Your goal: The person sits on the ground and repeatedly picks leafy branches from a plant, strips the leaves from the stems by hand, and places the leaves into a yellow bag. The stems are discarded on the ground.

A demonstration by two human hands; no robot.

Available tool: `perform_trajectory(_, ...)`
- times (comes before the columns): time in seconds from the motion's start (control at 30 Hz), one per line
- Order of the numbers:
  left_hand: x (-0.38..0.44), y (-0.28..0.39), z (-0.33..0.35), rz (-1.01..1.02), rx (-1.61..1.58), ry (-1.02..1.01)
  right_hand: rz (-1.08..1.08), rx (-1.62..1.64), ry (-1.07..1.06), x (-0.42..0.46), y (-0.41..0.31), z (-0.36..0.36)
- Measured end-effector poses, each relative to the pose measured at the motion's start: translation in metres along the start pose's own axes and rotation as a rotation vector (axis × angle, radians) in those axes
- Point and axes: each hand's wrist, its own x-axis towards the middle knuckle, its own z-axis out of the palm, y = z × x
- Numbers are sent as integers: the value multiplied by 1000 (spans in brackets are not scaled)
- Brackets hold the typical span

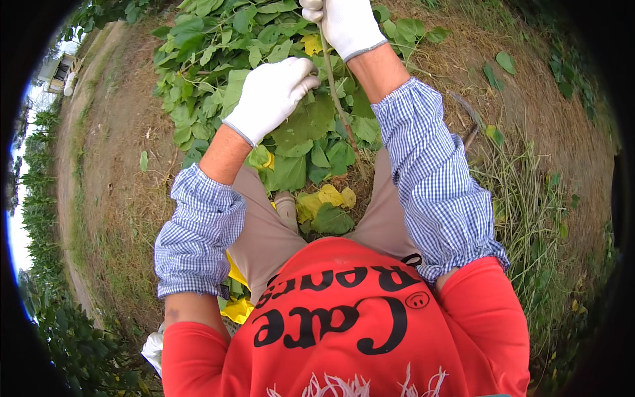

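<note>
My right hand [347,27], in a white glove with a grey cuff, grips a long thin branch [331,74] at the top edge of the view. The branch slants down to the ground between my legs. To its left, my left hand [280,97], also gloved, has its fingers curled above a broad green leaf [307,124]. Whether those fingertips pinch a leaf or a stalk is hidden. A large heap of green leafy branches [213,64] lies beneath and beyond both hands. Several yellow leaves [330,196] lie near my shoe [285,208].
A sickle [469,110] with a curved blade lies on dry grass to the right. Nearer me is a pile of bare green stems [521,218]. Something bright yellow [238,310] sits beneath me at left. A dirt path [74,198] runs along the far left beside tall green plants [42,198].
</note>
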Motion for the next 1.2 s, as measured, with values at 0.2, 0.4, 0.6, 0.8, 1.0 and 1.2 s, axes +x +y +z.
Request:
perform_trajectory(0.2,-9,16,24,-58,-7,-22,9,131,-108,6,-9,-9)
perform_trajectory(0.4,-13,34,41,-198,-79,121,-6,201,-144,8,-20,-15)
perform_trajectory(0.6,-25,35,49,-438,-215,338,18,342,-237,12,-30,-25)
perform_trajectory(0.8,-7,-7,9,-634,-604,281,37,435,-240,6,-28,-20)
perform_trajectory(1.0,34,11,18,-389,-1192,150,105,567,-294,-1,-30,-11)
perform_trajectory(1.2,49,17,32,-378,-1273,-50,82,578,-331,-5,-37,-9)
